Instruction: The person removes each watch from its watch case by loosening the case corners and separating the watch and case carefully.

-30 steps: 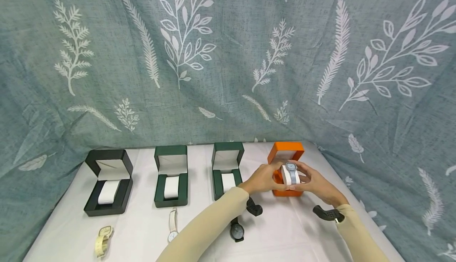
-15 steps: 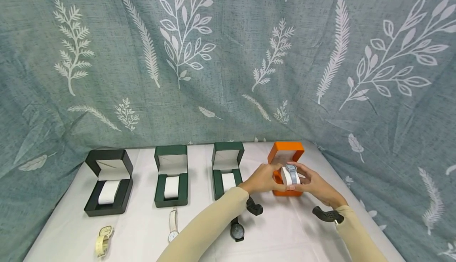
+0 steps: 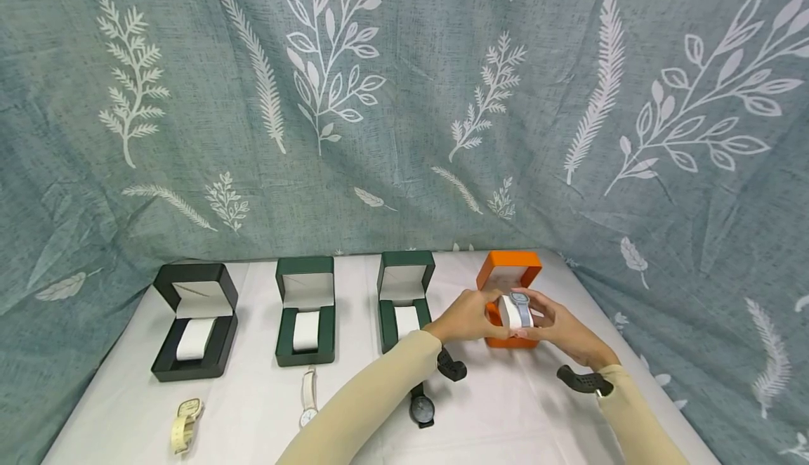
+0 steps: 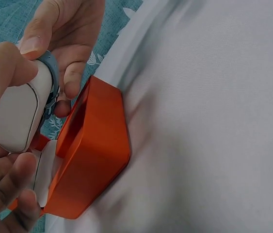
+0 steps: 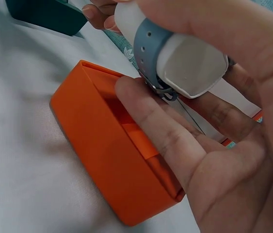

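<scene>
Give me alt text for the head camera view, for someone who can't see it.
Both hands, left hand and right hand, hold a white cushion wrapped with a blue-grey watch over an open orange box. Three dark open boxes and loose watches lie on the white table.

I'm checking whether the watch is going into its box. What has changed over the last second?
Both hands, the left hand and the right hand, have lowered the white cushion with the blue-grey watch slightly toward the open orange box. Neither grip has let go. The three dark boxes and the loose watches on the table stayed put.
</scene>
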